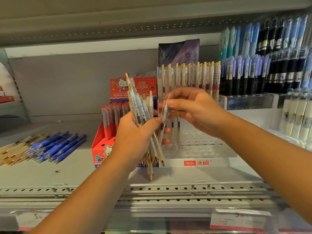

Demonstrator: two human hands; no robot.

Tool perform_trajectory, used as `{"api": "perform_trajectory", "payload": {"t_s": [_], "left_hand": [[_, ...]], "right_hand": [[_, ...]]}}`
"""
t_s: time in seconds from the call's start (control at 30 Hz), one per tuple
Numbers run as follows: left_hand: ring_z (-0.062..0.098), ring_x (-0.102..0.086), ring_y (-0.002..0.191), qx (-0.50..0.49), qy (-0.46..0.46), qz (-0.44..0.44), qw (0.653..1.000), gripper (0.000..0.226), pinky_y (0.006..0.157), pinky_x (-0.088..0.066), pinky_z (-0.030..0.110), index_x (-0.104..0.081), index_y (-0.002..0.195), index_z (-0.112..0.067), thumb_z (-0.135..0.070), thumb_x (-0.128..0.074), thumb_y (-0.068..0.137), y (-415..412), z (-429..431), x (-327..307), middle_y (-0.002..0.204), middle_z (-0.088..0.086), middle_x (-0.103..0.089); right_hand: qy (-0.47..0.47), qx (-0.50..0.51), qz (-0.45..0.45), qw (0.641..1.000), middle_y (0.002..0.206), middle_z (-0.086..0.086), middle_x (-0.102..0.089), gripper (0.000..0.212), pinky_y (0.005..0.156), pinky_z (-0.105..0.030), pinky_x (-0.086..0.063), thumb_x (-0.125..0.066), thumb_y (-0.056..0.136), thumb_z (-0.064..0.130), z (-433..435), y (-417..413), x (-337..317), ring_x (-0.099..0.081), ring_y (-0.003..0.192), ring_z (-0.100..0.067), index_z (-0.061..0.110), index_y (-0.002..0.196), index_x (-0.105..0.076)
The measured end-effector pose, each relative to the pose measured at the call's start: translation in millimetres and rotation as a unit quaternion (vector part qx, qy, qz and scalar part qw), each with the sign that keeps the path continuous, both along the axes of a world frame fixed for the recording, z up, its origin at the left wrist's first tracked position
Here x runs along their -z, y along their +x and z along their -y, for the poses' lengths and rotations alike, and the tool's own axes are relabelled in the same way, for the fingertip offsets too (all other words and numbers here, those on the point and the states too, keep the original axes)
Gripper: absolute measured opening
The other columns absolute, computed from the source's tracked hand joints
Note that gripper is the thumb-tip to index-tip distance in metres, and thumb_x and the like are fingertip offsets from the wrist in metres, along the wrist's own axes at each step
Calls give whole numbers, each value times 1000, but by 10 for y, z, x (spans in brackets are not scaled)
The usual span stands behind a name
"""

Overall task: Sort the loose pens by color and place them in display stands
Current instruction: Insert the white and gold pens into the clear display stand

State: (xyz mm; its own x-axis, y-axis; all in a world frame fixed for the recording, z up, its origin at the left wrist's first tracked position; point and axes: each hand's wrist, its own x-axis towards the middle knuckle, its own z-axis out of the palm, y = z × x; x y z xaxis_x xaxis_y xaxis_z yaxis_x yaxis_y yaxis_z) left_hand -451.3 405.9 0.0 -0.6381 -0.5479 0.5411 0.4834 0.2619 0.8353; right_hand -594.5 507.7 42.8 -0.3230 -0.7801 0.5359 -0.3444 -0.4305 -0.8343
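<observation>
Sorting clear pens in front of the clear stand point(194, 147)
The left hand point(135, 134) grips a splayed bundle of pens point(140, 105) above the shelf point(76, 174); some may slide out, tip first. The right hand point(194, 112) pinches a single pen point(163, 119) beside the bundle. Its ink colour is hard to read, so it could be missorted. The hands hide part of the stand.

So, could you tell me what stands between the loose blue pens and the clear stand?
The red Hello Kitty pen box stands there, seen in the head view.
</observation>
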Motion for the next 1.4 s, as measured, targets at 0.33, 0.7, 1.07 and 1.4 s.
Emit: {"api": "perform_trajectory", "payload": {"t_s": [0.33,0.7,1.07,1.4], "left_hand": [[18,-64,53,-73,-84,30,993,9,48,-55,26,-65,86,-10,-2,-61,88,1,12,17,60,5,-65],[-5,-59,58,-114,-159,28,980,15,50,-42,6,-65,81,-30,-18,-67,89,-3,8,39,60,-20,-64],[-11,-62,78,-109,-161,34,980,16,60,-44,2,-62,96,-34,-19,-66,91,-25,9,47,80,-32,-67],[-11,-62,74,-102,-153,29,982,13,61,-48,6,-62,93,-36,-23,-67,91,-31,16,56,75,-31,-66]], "right_hand": [[-101,199,-29,974,88,-11,-65,13,50,-35,-59,-73,86,11,-30,-133,-93,-65,55,-23,14,95,-64],[-65,297,-116,946,96,-2,-66,16,70,-44,-61,-74,86,16,-98,-297,-78,-69,85,-27,25,92,-62],[58,330,-120,934,80,3,-72,16,57,-36,-62,-80,79,22,-30,-431,-46,-73,67,-15,25,77,-65],[157,360,-215,894,77,14,-68,12,75,-30,-58,-80,79,32,-59,-414,-52,-65,72,-8,31,72,-70]]}}
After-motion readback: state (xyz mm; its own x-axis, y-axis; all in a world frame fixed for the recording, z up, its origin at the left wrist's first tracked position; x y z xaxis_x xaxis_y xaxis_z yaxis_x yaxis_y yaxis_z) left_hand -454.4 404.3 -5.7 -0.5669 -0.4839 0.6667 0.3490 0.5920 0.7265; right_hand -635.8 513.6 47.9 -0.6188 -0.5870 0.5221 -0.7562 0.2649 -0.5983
